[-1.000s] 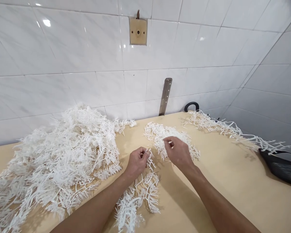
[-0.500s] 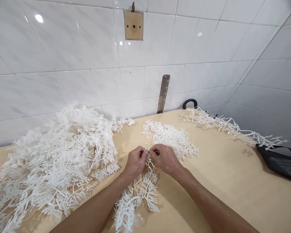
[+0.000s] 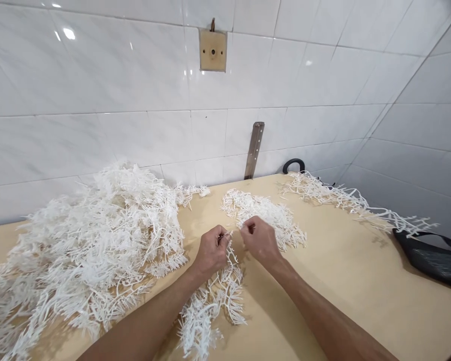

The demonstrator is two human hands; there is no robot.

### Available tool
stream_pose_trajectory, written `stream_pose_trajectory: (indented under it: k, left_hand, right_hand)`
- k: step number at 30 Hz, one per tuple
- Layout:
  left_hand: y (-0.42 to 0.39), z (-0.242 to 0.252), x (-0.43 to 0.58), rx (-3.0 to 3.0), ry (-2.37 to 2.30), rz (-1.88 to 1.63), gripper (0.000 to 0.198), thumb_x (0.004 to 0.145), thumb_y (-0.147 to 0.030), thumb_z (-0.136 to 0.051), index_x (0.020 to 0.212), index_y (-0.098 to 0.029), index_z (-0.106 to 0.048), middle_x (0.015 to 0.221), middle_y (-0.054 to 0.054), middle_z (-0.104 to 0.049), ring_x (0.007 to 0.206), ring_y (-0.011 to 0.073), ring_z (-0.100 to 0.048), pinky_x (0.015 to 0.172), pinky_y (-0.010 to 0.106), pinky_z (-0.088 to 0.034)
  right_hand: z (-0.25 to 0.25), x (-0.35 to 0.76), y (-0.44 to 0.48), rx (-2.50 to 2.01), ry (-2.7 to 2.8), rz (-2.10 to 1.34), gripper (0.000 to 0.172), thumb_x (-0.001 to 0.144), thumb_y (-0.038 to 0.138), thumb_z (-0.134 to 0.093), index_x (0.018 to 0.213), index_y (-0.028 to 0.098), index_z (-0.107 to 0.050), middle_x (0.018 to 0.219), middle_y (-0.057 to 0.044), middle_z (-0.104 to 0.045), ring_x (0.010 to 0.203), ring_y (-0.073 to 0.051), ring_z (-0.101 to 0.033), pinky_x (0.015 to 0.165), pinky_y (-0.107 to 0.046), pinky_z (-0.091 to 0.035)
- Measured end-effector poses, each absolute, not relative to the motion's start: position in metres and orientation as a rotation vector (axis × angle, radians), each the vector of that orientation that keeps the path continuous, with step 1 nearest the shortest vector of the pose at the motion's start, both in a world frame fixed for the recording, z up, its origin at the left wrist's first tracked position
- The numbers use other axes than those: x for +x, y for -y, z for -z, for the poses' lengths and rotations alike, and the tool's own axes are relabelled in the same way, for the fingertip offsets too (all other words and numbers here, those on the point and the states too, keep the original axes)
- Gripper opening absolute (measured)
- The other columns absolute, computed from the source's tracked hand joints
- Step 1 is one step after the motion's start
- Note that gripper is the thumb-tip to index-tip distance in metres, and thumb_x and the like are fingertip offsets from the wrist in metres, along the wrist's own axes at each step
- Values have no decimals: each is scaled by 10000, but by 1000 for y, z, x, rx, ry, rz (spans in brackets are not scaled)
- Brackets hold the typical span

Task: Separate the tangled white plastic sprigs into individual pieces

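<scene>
My left hand (image 3: 213,249) pinches the upper end of a branched white plastic sprig (image 3: 231,293), whose feathery twigs hang down and rest on the table between my forearms. Just to the right, my right hand (image 3: 261,239) is closed in a pinch, a small gap away from the sprig's tip. Whatever may be between its fingertips is too small to make out. Behind that hand lies a low pile of short white plastic pieces (image 3: 272,213). A large heap of similar bushy white sprigs (image 3: 116,240) fills the left side of the table.
Bare white branching stems (image 3: 341,198) lie along the back right of the tan tabletop (image 3: 345,281). A black mesh bag (image 3: 432,258) sits at the right edge. Against the tiled wall stand a metal strip (image 3: 254,150) and a black curved handle (image 3: 293,163).
My right hand has moved slightly right and up, away from my left hand and the sprig's tip. The left hand keeps its hold. The camera view has tilted slightly upward.
</scene>
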State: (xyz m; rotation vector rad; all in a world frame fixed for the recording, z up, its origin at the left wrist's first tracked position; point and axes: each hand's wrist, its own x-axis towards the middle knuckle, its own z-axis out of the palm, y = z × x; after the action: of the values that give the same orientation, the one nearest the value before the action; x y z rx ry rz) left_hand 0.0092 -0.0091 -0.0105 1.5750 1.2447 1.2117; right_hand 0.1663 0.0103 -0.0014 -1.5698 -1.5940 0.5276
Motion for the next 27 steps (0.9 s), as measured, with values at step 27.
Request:
stream_pose_trajectory:
  k: [27]
  left_hand:
    - [8,12,9,1398,-1252,-1184,281,834,-415,-593,739,-157,-651,563,-18,-552,455,99,-473,461,218,-379]
  right_hand:
    - [10,170,-7,-1411,1664,-1212,155,825,315,-569,789,181,-639,578,29,-592,400,-101,-537,382,-203,-408]
